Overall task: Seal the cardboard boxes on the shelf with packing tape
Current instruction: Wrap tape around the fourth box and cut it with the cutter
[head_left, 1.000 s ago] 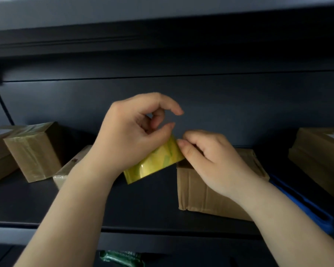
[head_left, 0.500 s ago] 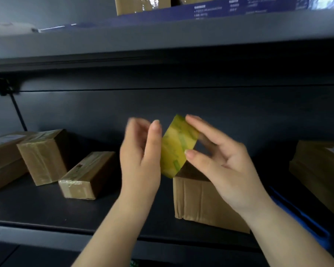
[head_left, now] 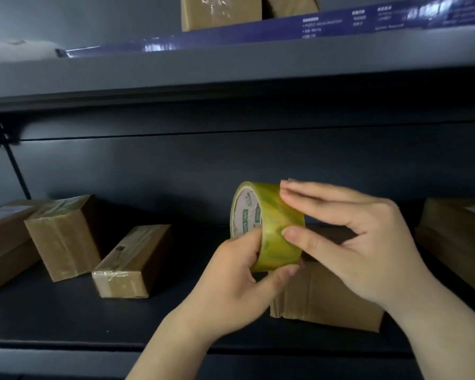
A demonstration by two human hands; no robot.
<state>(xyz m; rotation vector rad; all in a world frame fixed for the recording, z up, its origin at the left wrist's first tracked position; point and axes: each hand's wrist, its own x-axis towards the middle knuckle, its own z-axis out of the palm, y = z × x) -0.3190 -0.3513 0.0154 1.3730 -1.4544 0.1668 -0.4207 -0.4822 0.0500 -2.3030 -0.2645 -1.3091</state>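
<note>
A yellowish roll of packing tape point(head_left: 272, 229) is held upright in front of the shelf, its white core facing left. My left hand point(head_left: 236, 286) grips the roll from below, thumb on its near side and fingers curled under it. My right hand point(head_left: 348, 242) has straight fingers laid on the roll's top and its thumb tip pressed on the tape's outer face. Behind and below the hands stands a plain cardboard box point(head_left: 327, 300) on the dark shelf point(head_left: 66, 319), mostly hidden by my hands.
Taped boxes sit at the left: a small one point(head_left: 129, 264), a tilted one point(head_left: 63, 237) and a larger one point(head_left: 3, 242) at the edge. Another box point(head_left: 458, 237) stands at the right. The upper shelf point(head_left: 231, 67) carries boxes and a blue carton.
The roll has turned and risen from lying low by the box to upright between both hands. My left hand shifted under it; my right hand moved onto its outer face. The view tilted up.
</note>
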